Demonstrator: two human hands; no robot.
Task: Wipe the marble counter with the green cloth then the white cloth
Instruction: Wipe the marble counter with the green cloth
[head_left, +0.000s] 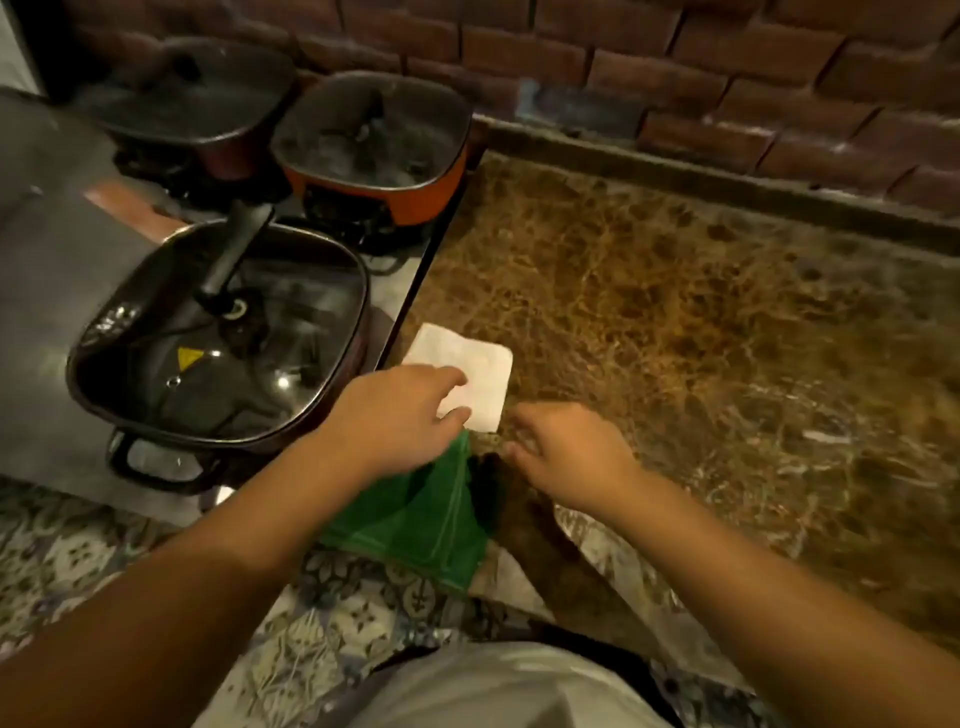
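A folded white cloth (480, 371) lies flat on the brown marble counter (701, 322) near its left edge. My left hand (400, 415) rests on the cloth's near left corner, which sits pinched between thumb and fingers. The green cloth (421, 514) lies under that hand's palm and wrist and drapes over the counter's front corner. My right hand (566, 452) hovers just right of both cloths, fingers loosely curled and apart, holding nothing.
Left of the counter, on a lower grey surface, stand three square electric pots with glass lids: a dark one (218, 332) nearest and an orange one (374, 150) and another dark one (192, 98) behind. A brick wall (727, 78) backs the counter. Patterned floor tiles lie below.
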